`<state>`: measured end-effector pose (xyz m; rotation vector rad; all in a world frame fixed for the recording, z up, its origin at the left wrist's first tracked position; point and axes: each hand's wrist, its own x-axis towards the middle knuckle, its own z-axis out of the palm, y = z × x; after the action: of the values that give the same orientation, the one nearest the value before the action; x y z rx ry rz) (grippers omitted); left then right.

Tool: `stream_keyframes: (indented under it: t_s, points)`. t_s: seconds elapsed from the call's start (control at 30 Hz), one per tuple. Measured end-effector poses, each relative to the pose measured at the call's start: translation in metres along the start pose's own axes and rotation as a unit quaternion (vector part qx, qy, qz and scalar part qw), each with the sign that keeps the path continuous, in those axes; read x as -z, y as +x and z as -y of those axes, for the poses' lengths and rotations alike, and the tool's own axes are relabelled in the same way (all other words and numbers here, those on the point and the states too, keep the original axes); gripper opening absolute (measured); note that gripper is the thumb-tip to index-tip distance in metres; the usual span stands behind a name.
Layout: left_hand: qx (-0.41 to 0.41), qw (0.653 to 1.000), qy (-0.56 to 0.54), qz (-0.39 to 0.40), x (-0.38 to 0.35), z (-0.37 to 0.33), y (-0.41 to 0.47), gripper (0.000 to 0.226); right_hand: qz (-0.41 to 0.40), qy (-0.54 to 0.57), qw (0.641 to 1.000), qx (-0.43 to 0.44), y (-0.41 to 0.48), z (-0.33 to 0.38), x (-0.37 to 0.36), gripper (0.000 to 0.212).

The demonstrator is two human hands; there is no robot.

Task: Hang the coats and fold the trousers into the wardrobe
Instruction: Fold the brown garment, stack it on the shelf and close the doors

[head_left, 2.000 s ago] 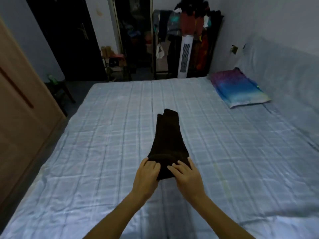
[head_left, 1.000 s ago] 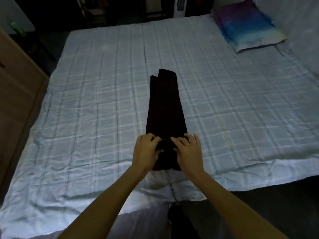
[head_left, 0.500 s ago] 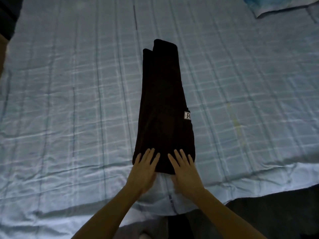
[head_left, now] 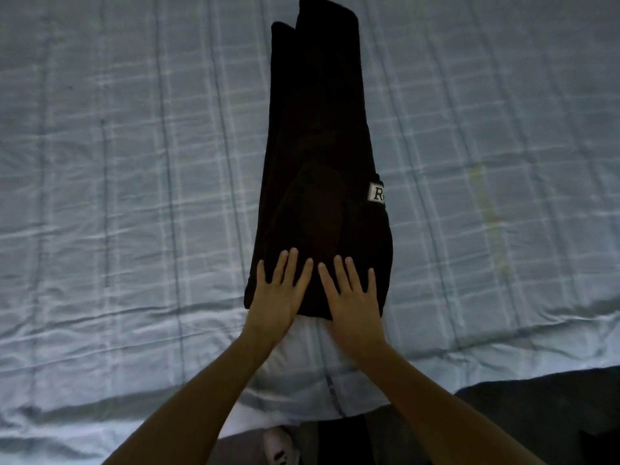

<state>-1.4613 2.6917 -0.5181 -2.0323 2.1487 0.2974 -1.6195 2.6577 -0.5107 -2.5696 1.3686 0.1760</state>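
Dark trousers (head_left: 322, 156) lie folded lengthwise on a pale blue checked bed sheet (head_left: 134, 182), wrinkled near its edge. The left hand (head_left: 276, 297) and right hand (head_left: 352, 300) rest flat on the near end, fingers spread; dark floor (head_left: 553, 407) shows below

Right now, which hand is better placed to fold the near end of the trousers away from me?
Neither clearly: left hand and right hand both lie flat, side by side, on the trousers' near end.
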Motion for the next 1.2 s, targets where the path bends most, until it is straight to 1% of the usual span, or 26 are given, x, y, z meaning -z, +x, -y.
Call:
stream_keyframes:
  t_s: [0.1, 0.17, 0.27, 0.37, 0.43, 0.5, 0.53, 0.57, 0.63, 0.7, 0.77, 0.87, 0.93, 1.0, 1.13, 1.2]
  points:
    - [-0.019, 1.000, 0.014, -0.004, 0.003, -0.001, -0.009, 0.089, 0.000, 0.005, 1.000, 0.002, -0.003, 0.000, 0.004, 0.087]
    - [-0.017, 1.000, 0.014, 0.006, 0.008, -0.003, -0.014, 0.086, -0.004, 0.006, 1.000, 0.002, -0.006, 0.002, 0.010, 0.081]
    - [-0.001, 1.000, 0.010, 0.017, 0.031, -0.012, -0.027, 0.081, -0.009, 0.013, 1.000, -0.003, -0.020, 0.008, 0.026, 0.079]
    - [0.006, 0.997, 0.010, 0.074, 0.061, -0.023, -0.053, 0.075, 0.000, 0.016, 1.000, 0.001, -0.044, 0.015, 0.051, 0.079]
    - [0.008, 0.992, 0.001, 0.122, 0.077, -0.033, -0.080, 0.076, 0.047, 0.024, 0.998, 0.015, -0.071, 0.024, 0.069, 0.076]
    - [0.004, 0.989, -0.018, 0.145, 0.087, -0.047, -0.116, 0.081, 0.123, 0.031, 0.992, 0.021, -0.107, 0.034, 0.082, 0.074]
    - [0.001, 0.987, -0.030, 0.157, 0.091, -0.053, -0.135, 0.080, 0.144, 0.035, 0.989, 0.025, -0.126, 0.040, 0.089, 0.076]
    - [-0.006, 0.984, -0.043, 0.170, 0.096, -0.059, -0.154, 0.076, 0.153, 0.044, 0.987, 0.030, -0.145, 0.045, 0.094, 0.077]
    - [-0.029, 0.978, -0.059, 0.199, 0.105, -0.069, -0.185, 0.068, 0.161, 0.068, 0.984, 0.043, -0.177, 0.053, 0.104, 0.073]
    - [-0.046, 0.973, -0.079, 0.212, 0.112, -0.070, -0.197, 0.063, 0.148, 0.085, 0.984, 0.052, -0.193, 0.056, 0.113, 0.067]
    - [-0.046, 0.976, -0.106, 0.183, 0.122, -0.062, -0.192, 0.059, 0.114, 0.087, 0.989, 0.044, -0.187, 0.055, 0.128, 0.064]
    - [-0.034, 0.983, -0.144, 0.110, 0.152, -0.043, -0.163, 0.057, 0.028, 0.069, 0.996, 0.045, -0.151, 0.046, 0.152, 0.055]
    - [-0.028, 0.987, -0.148, 0.059, 0.177, -0.028, -0.136, 0.055, -0.027, 0.058, 0.997, 0.046, -0.120, 0.036, 0.169, 0.050]
    - [-0.010, 0.992, -0.129, 0.001, 0.198, -0.015, -0.105, 0.051, -0.072, 0.047, 0.996, 0.038, -0.086, 0.027, 0.183, 0.048]
    - [0.056, 0.984, -0.121, -0.119, 0.205, 0.002, -0.033, 0.037, -0.184, 0.057, 0.981, -0.002, -0.016, 0.014, 0.189, 0.044]
    - [0.091, 0.972, -0.123, -0.176, 0.195, 0.008, 0.000, 0.028, -0.250, 0.074, 0.965, 0.002, 0.013, 0.008, 0.180, 0.041]
